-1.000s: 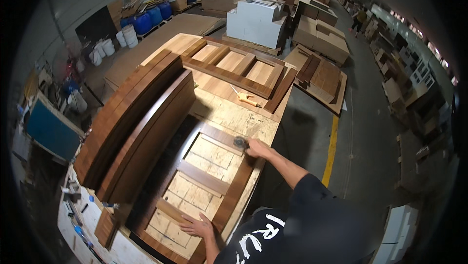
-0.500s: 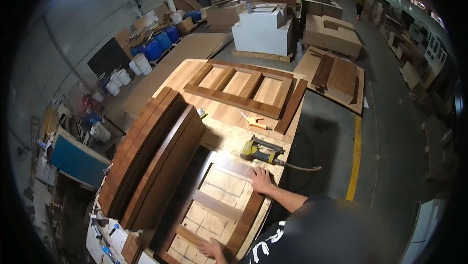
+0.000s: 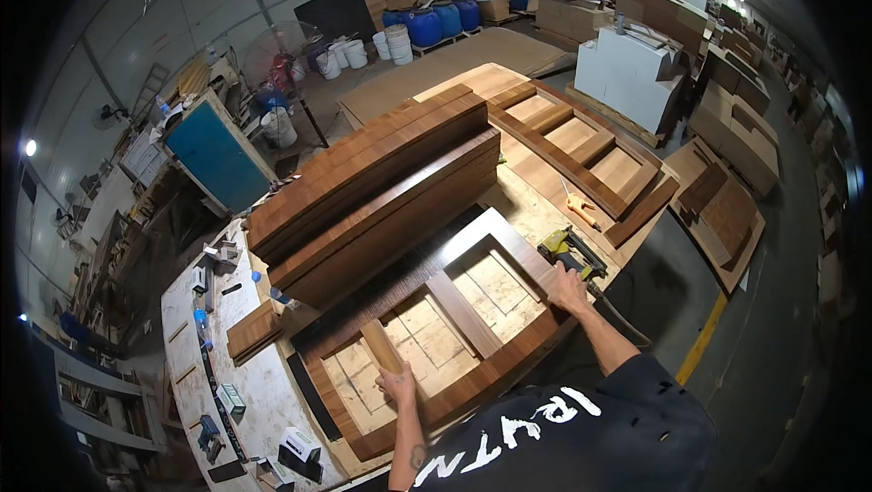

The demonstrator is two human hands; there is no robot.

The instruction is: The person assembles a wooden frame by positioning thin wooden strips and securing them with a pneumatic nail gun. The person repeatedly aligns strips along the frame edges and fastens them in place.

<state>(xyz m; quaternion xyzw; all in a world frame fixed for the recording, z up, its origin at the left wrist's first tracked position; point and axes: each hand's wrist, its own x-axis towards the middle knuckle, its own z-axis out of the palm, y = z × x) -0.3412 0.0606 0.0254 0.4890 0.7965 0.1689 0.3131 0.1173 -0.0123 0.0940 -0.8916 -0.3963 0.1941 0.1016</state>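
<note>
A brown wooden frame [image 3: 536, 336] with crosspieces lies before me on the workbench [image 3: 186, 383]. My left hand [image 3: 397, 385] closes on the near end of a lighter wooden slat [image 3: 382, 347], which lies across the frame's left part. A second crosspiece [image 3: 464, 315] sits further right. At the frame's right corner, my right hand [image 3: 569, 290] has its fingers curled over the edge. Close beside those fingers lies a yellow-and-black nail gun [image 3: 572, 252] with a hose; whether they touch its handle is hard to make out.
Stacked brown boards [image 3: 391, 192] stand along the frame's far side. Beyond the nail gun are an orange glue gun [image 3: 581, 210], a loose strip [image 3: 641, 211] and another wooden frame [image 3: 581, 142]. Small boxes [image 3: 298, 445] and tools lie on the bench at left.
The view has turned left, so the bench appears shifted right. My left hand, earlier spread beside the slat's end, now closes on it. My right hand is nearer the nail gun.
</note>
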